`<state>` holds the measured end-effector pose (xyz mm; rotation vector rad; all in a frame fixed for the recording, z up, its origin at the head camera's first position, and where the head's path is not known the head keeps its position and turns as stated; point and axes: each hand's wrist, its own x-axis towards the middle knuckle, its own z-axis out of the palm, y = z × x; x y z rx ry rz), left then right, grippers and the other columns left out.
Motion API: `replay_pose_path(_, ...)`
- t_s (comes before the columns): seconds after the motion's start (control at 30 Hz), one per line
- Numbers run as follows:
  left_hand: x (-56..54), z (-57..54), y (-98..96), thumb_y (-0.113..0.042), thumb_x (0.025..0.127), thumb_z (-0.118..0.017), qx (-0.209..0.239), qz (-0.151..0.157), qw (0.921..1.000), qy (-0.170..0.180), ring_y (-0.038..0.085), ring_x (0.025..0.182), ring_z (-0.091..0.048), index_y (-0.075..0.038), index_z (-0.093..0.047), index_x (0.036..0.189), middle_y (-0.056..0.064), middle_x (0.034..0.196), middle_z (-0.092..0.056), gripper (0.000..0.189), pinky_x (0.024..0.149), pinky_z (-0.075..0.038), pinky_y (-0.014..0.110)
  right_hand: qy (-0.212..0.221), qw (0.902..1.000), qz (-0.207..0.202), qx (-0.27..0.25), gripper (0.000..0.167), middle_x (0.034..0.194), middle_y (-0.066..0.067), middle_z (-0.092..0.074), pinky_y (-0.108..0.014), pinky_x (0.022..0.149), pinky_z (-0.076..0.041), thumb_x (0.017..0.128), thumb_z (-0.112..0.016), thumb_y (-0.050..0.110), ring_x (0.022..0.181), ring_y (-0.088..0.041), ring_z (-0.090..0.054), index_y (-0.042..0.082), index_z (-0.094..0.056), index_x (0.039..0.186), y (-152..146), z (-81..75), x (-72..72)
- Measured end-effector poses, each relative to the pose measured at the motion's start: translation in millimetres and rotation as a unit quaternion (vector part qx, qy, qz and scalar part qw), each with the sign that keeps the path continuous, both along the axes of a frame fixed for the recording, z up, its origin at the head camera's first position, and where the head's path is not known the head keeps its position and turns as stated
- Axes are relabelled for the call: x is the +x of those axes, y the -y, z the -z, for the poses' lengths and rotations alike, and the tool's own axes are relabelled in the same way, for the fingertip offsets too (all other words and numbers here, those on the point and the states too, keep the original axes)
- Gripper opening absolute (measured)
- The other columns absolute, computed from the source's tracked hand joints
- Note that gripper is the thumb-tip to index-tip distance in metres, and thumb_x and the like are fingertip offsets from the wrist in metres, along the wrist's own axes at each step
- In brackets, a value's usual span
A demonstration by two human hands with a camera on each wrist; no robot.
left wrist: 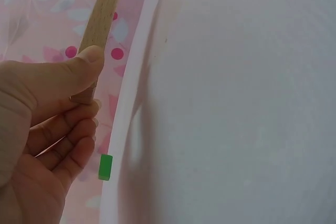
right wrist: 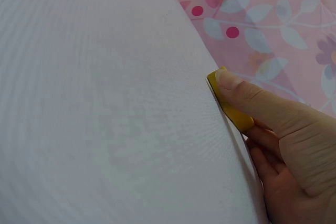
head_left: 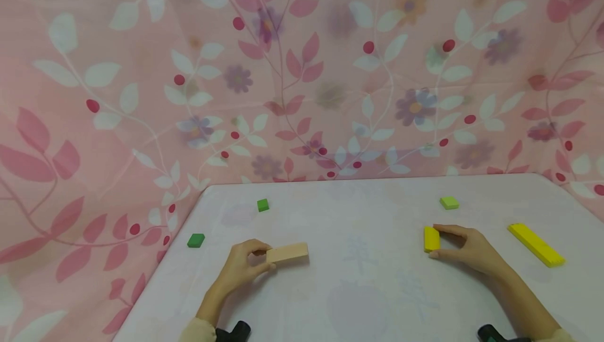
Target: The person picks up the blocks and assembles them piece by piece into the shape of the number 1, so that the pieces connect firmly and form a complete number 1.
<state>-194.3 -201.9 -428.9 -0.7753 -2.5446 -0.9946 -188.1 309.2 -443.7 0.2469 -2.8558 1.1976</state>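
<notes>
On the left of the table in the head view, my left hand [head_left: 244,264] pinches one end of a plain wooden block [head_left: 288,253]. The block's other end points right. In the left wrist view the thumb lies on the near end of this wooden block [left wrist: 100,19], with fingertips behind it. My right hand [head_left: 474,253] is at the right of the table, thumb and fingers gripping a short yellow block [head_left: 431,239]. The right wrist view has the thumb across the top of that yellow block [right wrist: 236,111], close to the white surface.
A long yellow block [head_left: 536,245] lies right of my right hand, and a light green block [head_left: 449,203] behind it. Two green blocks, one farther back [head_left: 262,205] and one near the left edge [head_left: 195,240], lie beyond my left hand. Flowered pink cloth [head_left: 302,69] hangs behind the white-covered table [head_left: 358,258].
</notes>
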Motion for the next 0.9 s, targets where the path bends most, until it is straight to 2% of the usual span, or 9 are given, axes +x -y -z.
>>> replay_pose_path(0.07, -0.8, -1.7, -3.7, -0.015, 0.067, -0.084, 0.002, 0.004, 0.9999, 0.010, 0.019, 0.075, -0.061, -0.006, -0.071, 0.091, -0.001, 0.084, -0.068, 0.028, 0.068, -0.050, 0.032, 0.001, 1.0000, 0.000, 0.002, 0.066, 0.130, -0.018, -0.055, -0.040, 0.096, -0.040, 0.078, -0.076, 0.035, 0.122, -0.037, -0.044, 0.001, -0.053, 0.131, 0, 0.1, -0.3)
replay_pose_path(0.23, -2.9, -5.7, -10.9, -0.017, 0.068, -0.084, 0.001, 0.006, 0.9995, 0.031, 0.017, 0.078, -0.061, -0.008, -0.071, 0.091, -0.002, 0.086, -0.068, 0.028, 0.070, -0.051, 0.034, 0.002, 0.9999, -0.006, -0.009, 0.065, 0.130, -0.020, -0.054, -0.052, 0.097, -0.034, 0.079, -0.075, 0.032, 0.122, -0.038, -0.043, -0.001, -0.052, 0.131, 0, -0.6, 0.2)
replay_pose_path(0.3, -3.9, -6.6, -12.6, -0.017, 0.068, -0.084, -0.001, 0.009, 0.9996, 0.028, 0.016, 0.079, -0.061, -0.008, -0.072, 0.091, -0.002, 0.086, -0.068, 0.028, 0.071, -0.051, 0.035, 0.001, 0.9999, -0.005, -0.009, 0.065, 0.130, -0.020, -0.054, -0.043, 0.099, -0.038, 0.079, -0.076, 0.032, 0.122, -0.022, -0.047, 0.000, -0.053, 0.131, 0, -0.6, 0.3)
replay_pose_path(0.33, -4.6, -7.0, -13.3, -0.017, 0.068, -0.084, -0.002, 0.011, 0.9997, 0.024, 0.015, 0.078, -0.061, -0.008, -0.072, 0.091, -0.003, 0.086, -0.068, 0.028, 0.070, -0.051, 0.035, 0.001, 0.9999, -0.005, -0.010, 0.065, 0.130, -0.020, -0.054, -0.043, 0.099, -0.038, 0.079, -0.075, 0.032, 0.122, -0.022, -0.047, 0.000, -0.053, 0.131, 0, -0.6, 0.3)
replay_pose_path(0.4, -5.6, -7.5, -14.9, -0.017, 0.068, -0.084, -0.005, 0.017, 0.9998, 0.013, 0.015, 0.078, -0.061, -0.008, -0.072, 0.091, -0.002, 0.085, -0.068, 0.027, 0.070, -0.051, 0.035, -0.002, 0.9999, -0.006, -0.011, 0.064, 0.130, -0.019, -0.055, -0.025, 0.096, -0.042, 0.079, -0.076, 0.032, 0.116, -0.001, -0.047, 0.001, -0.053, 0.130, -1, 0.0, 0.2)
replay_pose_path(0.47, -6.5, -8.1, -16.6, -0.016, 0.068, -0.084, -0.006, 0.021, 0.9997, 0.007, 0.016, 0.077, -0.062, -0.008, -0.072, 0.091, -0.002, 0.084, -0.068, 0.027, 0.070, -0.051, 0.034, -0.006, 0.9999, -0.007, -0.013, 0.064, 0.129, -0.019, -0.055, -0.008, 0.089, -0.038, 0.079, -0.076, 0.032, 0.107, 0.017, -0.039, 0.001, -0.054, 0.130, -2, 0.3, 0.5)
replay_pose_path(0.57, -7.5, -9.2, -19.5, -0.015, 0.068, -0.084, -0.007, 0.023, 0.9997, 0.005, 0.017, 0.077, -0.062, -0.007, -0.072, 0.091, -0.002, 0.085, -0.068, 0.027, 0.070, -0.051, 0.033, -0.011, 0.9997, -0.010, -0.019, 0.063, 0.129, -0.020, -0.055, 0.000, 0.081, -0.030, 0.079, -0.076, 0.031, 0.099, 0.026, -0.030, 0.001, -0.055, 0.129, -2, -0.2, 1.4)
replay_pose_path(0.77, -8.1, -11.6, -24.9, -0.014, 0.067, -0.084, 0.000, 0.028, 0.9995, 0.010, 0.017, 0.078, -0.062, -0.007, -0.072, 0.090, -0.001, 0.085, -0.068, 0.027, 0.071, -0.051, 0.034, -0.016, 0.9996, -0.011, -0.021, 0.062, 0.128, -0.020, -0.056, 0.001, 0.081, -0.030, 0.079, -0.076, 0.030, 0.099, 0.026, -0.030, 0.000, -0.055, 0.128, -1, -1.4, 1.6)
replay_pose_path(0.9, -9.1, -12.2, -28.7, -0.014, 0.068, -0.084, -0.002, 0.034, 0.9994, 0.009, 0.016, 0.078, -0.062, -0.007, -0.072, 0.090, -0.001, 0.085, -0.068, 0.026, 0.071, -0.052, 0.034, -0.011, 0.9999, -0.007, -0.010, 0.063, 0.129, -0.019, -0.056, -0.015, 0.090, -0.042, 0.079, -0.076, 0.032, 0.099, 0.026, -0.029, 0.001, -0.055, 0.129, -1, -1.0, 1.0)
